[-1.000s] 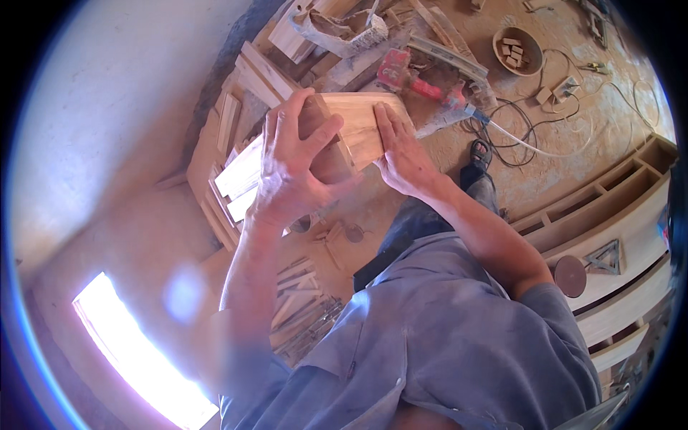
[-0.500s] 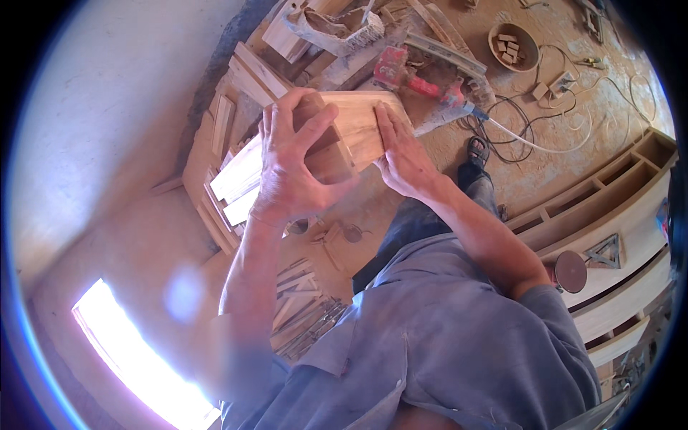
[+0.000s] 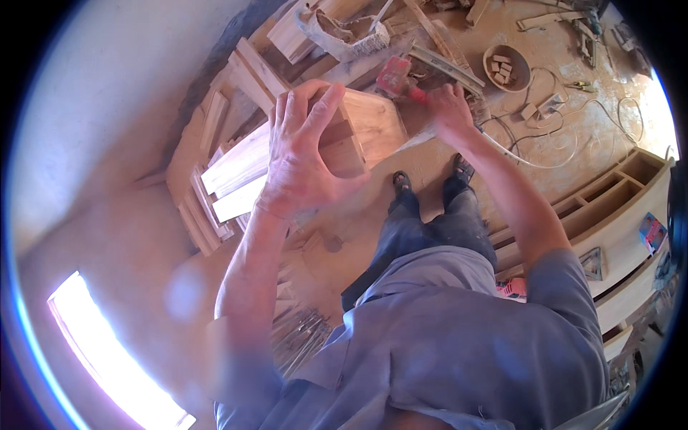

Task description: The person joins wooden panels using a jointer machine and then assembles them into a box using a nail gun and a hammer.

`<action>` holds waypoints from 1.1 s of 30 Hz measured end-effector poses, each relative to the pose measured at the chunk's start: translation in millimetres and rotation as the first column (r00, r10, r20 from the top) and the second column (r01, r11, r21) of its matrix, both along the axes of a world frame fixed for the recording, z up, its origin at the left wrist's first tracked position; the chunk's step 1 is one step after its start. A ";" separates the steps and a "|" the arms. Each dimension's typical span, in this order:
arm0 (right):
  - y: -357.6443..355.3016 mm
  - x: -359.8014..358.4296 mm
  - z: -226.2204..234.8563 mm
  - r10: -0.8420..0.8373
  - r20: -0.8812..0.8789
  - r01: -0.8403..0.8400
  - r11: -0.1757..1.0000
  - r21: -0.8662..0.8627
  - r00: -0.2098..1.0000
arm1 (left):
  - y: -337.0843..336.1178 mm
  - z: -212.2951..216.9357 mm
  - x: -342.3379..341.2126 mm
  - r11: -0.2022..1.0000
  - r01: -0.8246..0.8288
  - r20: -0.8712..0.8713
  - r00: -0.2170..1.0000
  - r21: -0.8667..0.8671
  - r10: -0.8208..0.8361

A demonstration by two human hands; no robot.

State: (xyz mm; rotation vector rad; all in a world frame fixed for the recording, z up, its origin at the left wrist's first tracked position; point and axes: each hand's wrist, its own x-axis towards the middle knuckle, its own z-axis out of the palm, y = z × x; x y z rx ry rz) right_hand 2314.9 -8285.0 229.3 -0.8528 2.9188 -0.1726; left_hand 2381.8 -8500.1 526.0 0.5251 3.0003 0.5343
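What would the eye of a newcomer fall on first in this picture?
Probably the glaring white patch at lower left. Next, above centre, the left hand spans the open end of a wooden box, while the right hand grips a red power tool to the box's right. At upper right, a round bowl holds small wooden blocks.

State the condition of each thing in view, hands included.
Left hand: fingers spread, gripping the wooden box.
Wooden box: open side facing left palm.
Right hand: on the red power tool, grip unclear.
Red power tool: running or off, unclear.
Bowl: upright, holding wood blocks.
Partitioned wooden unit: compartments uncovered.
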 end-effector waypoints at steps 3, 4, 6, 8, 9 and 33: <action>-3.4 -8.5 -3.1 -0.045 0.042 0.049 0.996 -0.079 0.998 | 0.2 -0.3 1.0 0.999 0.014 -0.048 0.999 0.044 -0.012; -3.1 -9.8 0.0 -0.101 0.082 0.110 0.988 -0.107 0.991 | 0.8 -0.2 0.5 0.998 0.027 -0.067 0.997 0.065 -0.022; -3.4 -8.7 22.1 -0.196 0.205 0.226 0.965 -0.135 0.959 | -1.5 -2.7 2.1 0.997 0.025 -0.083 0.996 0.069 -0.020; 5.1 -3.5 56.9 -0.282 0.360 0.346 0.930 -0.124 0.889 | -6.4 -4.4 3.4 0.997 0.035 -0.102 0.994 0.067 -0.028; 11.2 4.9 74.0 -0.316 0.398 0.396 0.908 -0.136 0.861 | -10.3 -5.7 5.0 0.997 0.038 -0.113 0.993 0.064 -0.031; 16.6 184.7 412.8 -0.006 0.862 0.792 0.398 -0.463 0.508 | -25.6 -11.1 12.5 0.997 0.077 -0.136 0.988 0.027 -0.072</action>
